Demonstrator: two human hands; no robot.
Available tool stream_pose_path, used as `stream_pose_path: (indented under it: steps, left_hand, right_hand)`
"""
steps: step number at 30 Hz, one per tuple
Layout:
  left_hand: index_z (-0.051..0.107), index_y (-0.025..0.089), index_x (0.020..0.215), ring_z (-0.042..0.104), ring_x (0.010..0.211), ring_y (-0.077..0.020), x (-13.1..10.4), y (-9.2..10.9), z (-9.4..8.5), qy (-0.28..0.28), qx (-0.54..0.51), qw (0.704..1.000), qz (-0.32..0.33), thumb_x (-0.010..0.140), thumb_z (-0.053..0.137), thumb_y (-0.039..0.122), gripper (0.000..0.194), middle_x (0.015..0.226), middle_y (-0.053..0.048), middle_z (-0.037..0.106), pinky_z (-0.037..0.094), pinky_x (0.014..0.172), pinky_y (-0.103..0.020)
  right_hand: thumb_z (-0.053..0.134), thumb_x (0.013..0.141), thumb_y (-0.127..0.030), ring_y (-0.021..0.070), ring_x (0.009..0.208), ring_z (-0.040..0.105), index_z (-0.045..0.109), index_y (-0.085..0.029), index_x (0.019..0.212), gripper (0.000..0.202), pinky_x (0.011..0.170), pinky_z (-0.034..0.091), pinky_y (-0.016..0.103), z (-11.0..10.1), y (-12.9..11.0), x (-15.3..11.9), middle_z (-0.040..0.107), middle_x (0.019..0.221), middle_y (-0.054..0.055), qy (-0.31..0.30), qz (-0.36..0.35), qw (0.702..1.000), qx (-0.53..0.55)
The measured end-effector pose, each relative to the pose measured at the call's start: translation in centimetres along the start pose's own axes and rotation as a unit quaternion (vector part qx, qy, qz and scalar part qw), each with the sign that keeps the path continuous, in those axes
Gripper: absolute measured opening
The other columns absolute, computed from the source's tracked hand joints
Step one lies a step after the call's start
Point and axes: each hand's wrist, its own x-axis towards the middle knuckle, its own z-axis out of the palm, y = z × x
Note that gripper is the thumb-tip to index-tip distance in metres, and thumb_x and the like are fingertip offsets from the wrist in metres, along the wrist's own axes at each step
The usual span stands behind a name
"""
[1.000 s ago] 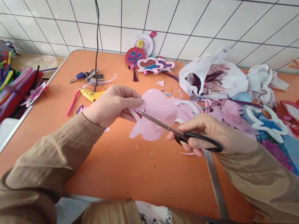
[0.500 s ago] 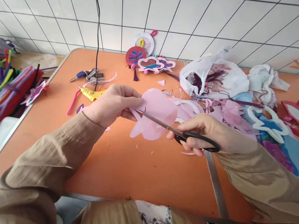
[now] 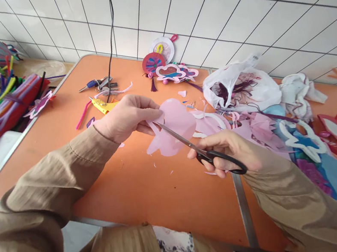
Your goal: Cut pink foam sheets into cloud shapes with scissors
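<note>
My left hand (image 3: 132, 117) pinches the left edge of a thin pink sheet (image 3: 175, 129) with a rounded, lobed outline, held above the orange table (image 3: 155, 198). My right hand (image 3: 225, 153) is closed around the black handles of the scissors (image 3: 201, 151). Their blades point up and left across the sheet, with the tips close to my left fingertips, where a narrow strip hangs partly separated. A yellow glue gun (image 3: 102, 105) lies just behind my left hand. Pink scraps (image 3: 262, 131) are heaped beyond my right hand.
Keys (image 3: 105, 83) and a black cord are at the back left. Finished ornaments (image 3: 153, 62) lean near the tiled wall. A white plastic bag (image 3: 262, 87) holds dark threads. White cloud-shaped frames (image 3: 315, 152) and blue pieces lie right. Colourful pipe cleaners (image 3: 6, 113) are piled at far left.
The pink sheet has tilted slightly, its right edge shifting left. My right hand and the scissors have moved a little to the left; my left hand keeps its pinch.
</note>
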Motion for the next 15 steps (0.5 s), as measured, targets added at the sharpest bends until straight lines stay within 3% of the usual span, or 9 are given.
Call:
stream_pose_path:
  steps: [11, 15]
  left_hand:
    - [0.072, 0.012, 0.066, 0.070, 0.057, -0.0157, 0.02, -0.01, 0.09, 0.009, 0.001, 1.000, -0.004, 0.078, 0.071, 0.009, 0.012, 0.062, -0.004, 0.071, 0.064, 0.066, -0.030]
    - [0.072, 0.012, 0.066, 0.068, 0.054, -0.0136, 0.05, -0.06, 0.11, 0.012, 0.001, 1.000, -0.002, 0.077, 0.072, 0.008, 0.012, 0.061, -0.004, 0.071, 0.063, 0.062, -0.026]
  right_hand:
    - [0.092, 0.063, -0.054, 0.0076, 0.044, 0.053, 0.076, -0.011, 0.093, 0.055, 0.040, 0.040, 0.018, -0.06, 0.21, 0.15, 0.062, 0.059, -0.001, -0.002, -0.018, 1.000, 0.003]
    - [0.091, 0.063, -0.053, 0.0072, 0.043, 0.053, 0.076, -0.011, 0.094, 0.055, 0.040, 0.038, 0.018, -0.10, 0.22, 0.21, 0.062, 0.059, -0.002, -0.004, -0.004, 1.000, 0.000]
